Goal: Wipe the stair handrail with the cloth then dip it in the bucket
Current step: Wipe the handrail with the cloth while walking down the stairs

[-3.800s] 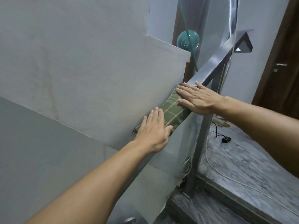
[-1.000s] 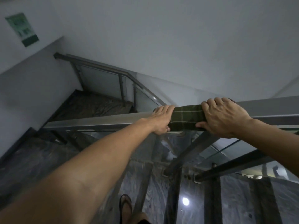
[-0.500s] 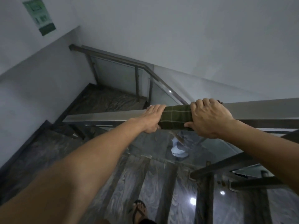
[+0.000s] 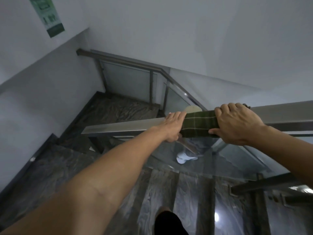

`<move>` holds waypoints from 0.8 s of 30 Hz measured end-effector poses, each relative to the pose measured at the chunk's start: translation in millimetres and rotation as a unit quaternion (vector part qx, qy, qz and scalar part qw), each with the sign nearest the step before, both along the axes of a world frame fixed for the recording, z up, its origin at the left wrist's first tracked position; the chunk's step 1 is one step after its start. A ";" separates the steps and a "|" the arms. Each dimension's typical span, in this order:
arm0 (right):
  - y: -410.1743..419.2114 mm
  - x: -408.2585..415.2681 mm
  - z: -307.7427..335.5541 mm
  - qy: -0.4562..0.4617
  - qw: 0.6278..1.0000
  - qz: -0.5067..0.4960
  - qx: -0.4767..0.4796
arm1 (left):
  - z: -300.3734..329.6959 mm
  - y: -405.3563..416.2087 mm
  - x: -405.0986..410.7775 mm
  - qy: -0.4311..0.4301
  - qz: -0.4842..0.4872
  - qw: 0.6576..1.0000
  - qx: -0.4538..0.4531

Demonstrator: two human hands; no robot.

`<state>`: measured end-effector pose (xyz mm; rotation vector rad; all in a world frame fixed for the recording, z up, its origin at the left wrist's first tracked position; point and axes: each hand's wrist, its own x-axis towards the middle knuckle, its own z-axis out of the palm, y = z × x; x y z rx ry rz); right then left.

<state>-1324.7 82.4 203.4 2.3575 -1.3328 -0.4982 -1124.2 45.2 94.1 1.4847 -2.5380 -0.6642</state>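
A dark green checked cloth [image 4: 199,124] is wrapped over the top of the metal stair handrail [image 4: 122,126]. The left hand [image 4: 173,126] lies on the rail at the cloth's left end, its grip curled around the rail and the cloth's edge. The right hand [image 4: 237,122] sits at the cloth's right end, its grip closed over the cloth and the rail, thumb on the near side. Both arms reach out long. Under the rail is a glass panel [image 4: 237,160]. Dark marble steps [image 4: 169,192] go down below. A green poster [image 4: 47,16] hangs on the white wall, up in the left corner.
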 end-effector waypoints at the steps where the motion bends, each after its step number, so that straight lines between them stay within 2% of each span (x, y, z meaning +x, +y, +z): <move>1: -2.9 13.2 -10.3 0.001 1.000 0.000 -0.003 | -11.9 -4.2 13.8 0.000 -0.001 1.000 -0.001; 11: -35.6 144.8 -104.4 -0.020 1.000 -0.005 0.006 | -108.6 -35.5 145.0 -0.005 0.007 1.000 -0.005; 24: -72.6 311.4 -219.5 -0.002 1.000 0.022 -0.020 | -218.8 -67.9 311.9 0.007 0.022 1.000 -0.002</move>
